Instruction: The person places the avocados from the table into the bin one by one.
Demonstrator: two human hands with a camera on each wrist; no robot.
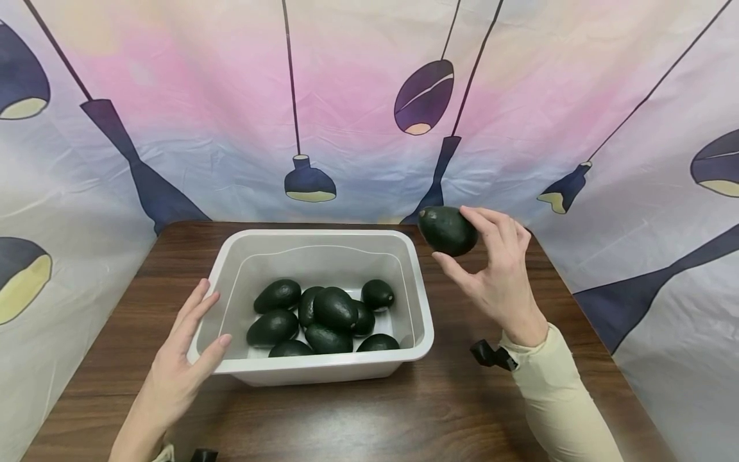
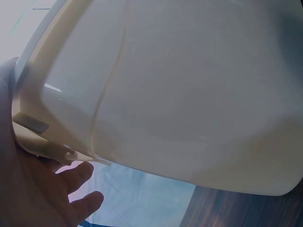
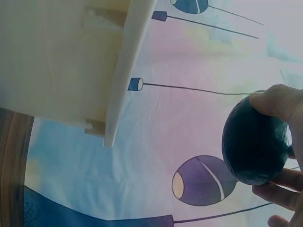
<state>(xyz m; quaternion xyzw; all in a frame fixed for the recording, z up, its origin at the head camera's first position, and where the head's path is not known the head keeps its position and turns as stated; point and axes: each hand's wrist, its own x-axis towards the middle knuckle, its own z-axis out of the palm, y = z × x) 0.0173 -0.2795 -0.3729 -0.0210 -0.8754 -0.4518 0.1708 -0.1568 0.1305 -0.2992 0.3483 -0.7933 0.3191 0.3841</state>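
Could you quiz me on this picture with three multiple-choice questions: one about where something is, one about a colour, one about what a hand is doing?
1. Where is the avocado held by the right hand?
A. In the air, right of the tub
B. Inside the tub
C. On the table

2. What colour is the tub?
A. Red
B. Whitish
C. Black

3. How is the left hand?
A. Curled round an avocado
B. Fingers fairly straight against the tub's left corner
C. Flat on the table, away from the tub

Answers:
1. A, the fingers pinch it above the wooden table, beyond the tub's right rim.
2. B, its walls look pale and translucent.
3. B, the fingers lie along the rim, holding no fruit.
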